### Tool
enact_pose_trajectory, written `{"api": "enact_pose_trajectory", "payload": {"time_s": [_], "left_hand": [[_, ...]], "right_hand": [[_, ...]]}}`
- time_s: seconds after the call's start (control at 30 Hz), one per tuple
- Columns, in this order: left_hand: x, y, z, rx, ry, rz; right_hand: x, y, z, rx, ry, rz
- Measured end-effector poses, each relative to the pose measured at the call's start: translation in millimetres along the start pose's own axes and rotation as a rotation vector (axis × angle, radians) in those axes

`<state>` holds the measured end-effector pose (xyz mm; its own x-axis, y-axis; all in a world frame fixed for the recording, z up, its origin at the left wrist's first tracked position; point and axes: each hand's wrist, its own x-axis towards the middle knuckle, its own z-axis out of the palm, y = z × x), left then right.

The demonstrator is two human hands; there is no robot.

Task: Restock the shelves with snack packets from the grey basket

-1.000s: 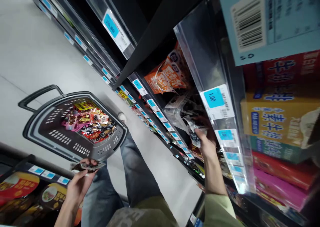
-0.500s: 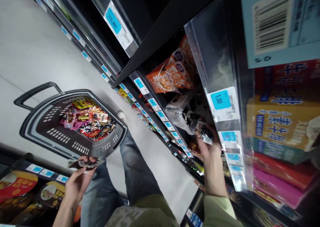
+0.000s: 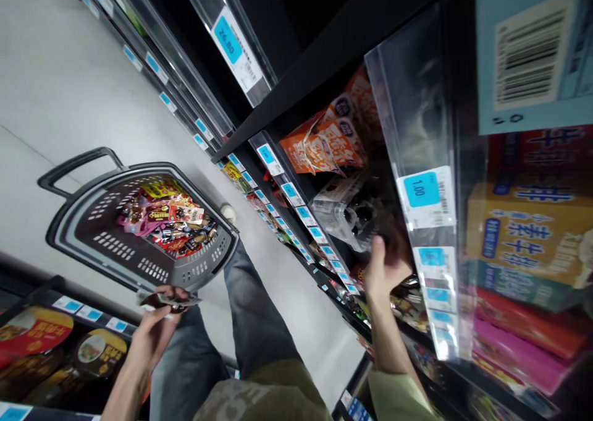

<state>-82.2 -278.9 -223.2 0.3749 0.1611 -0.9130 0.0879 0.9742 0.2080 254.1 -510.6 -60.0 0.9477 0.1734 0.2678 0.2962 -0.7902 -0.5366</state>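
Observation:
My left hand (image 3: 160, 325) is closed on a small dark snack packet (image 3: 171, 301) with clear, shiny ends, just outside the near rim of a black shopping basket (image 3: 109, 248). Colourful snack packets (image 3: 169, 214) lie inside that basket. On the right, my right hand (image 3: 386, 263) reaches into a shelf compartment, its thumb raised and apart from the fingers, which are partly lost in shadow. I see nothing in its grasp. Close beside its thumb is a clear plastic box (image 3: 345, 217) with dark contents. Orange snack bags (image 3: 327, 140) stand in the compartment behind the box.
A clear shelf strip with a 1.00 price label (image 3: 424, 192) runs close to the right of my right hand. Boxed goods (image 3: 528, 235) fill the far right. Tubs with red and black lids (image 3: 99, 356) sit on a low shelf at lower left. Grey floor (image 3: 69, 99) surrounds the basket.
The small packet that was in my right hand's fingers is out of sight. That hand has turned, with its thumb now raised. My left hand still holds its packet; the view has shifted slightly.

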Motion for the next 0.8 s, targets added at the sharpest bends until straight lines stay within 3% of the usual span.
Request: {"api": "enact_pose_trajectory", "payload": {"time_s": [0.03, 0.1, 0.17, 0.2, 0.23, 0.3, 0.37, 0.47, 0.57, 0.67, 0.73, 0.8], "left_hand": [[-4.2, -1.4, 9.5, 0.025, -0.022, -0.002], [-15.4, -5.5, 36.3, 0.089, -0.049, -0.008], [-27.5, -11.1, 72.7, 0.153, -0.063, -0.008], [-32.9, -14.3, 93.3, 0.171, -0.084, 0.009], [-37.5, -17.6, 114.1, 0.181, -0.167, 0.029], [-44.7, -23.1, 153.1, 0.175, -0.247, 0.094], [-51.2, -25.7, 183.4, 0.216, -0.325, 0.130], [-59.6, -24.0, 205.8, 0.280, -0.449, 0.174], [-59.5, -23.2, 200.8, 0.366, -0.411, 0.288], [-48.6, -28.8, 178.3, 0.526, -0.295, 0.385], [-40.9, -34.2, 162.1, 0.636, -0.261, 0.364], [-37.2, -38.8, 151.3, 0.724, -0.278, 0.324]], "right_hand": [[-13.7, -8.0, 0.3, 0.002, -0.032, -0.108], [-42.2, -26.5, 5.5, 0.066, -0.355, -0.279], [-67.4, -45.1, 16.6, 0.198, -0.815, -0.280], [-77.8, -53.2, 23.4, 0.265, -0.973, -0.232], [-86.6, -59.7, 30.4, 0.325, -1.051, -0.171], [-99.8, -66.7, 42.3, 0.417, -0.983, -0.052], [-107.0, -65.4, 48.7, 0.477, -0.793, 0.083], [-103.1, -52.8, 45.9, 0.596, -0.594, 0.362], [-75.6, -38.7, 31.5, 0.699, -0.396, 0.607], [-32.6, -31.5, 12.7, 0.714, -0.126, 0.692], [-11.0, -30.6, 1.8, 0.762, -0.069, 0.664], [-6.3, -32.1, -5.5, 0.775, -0.111, 0.605]]}}
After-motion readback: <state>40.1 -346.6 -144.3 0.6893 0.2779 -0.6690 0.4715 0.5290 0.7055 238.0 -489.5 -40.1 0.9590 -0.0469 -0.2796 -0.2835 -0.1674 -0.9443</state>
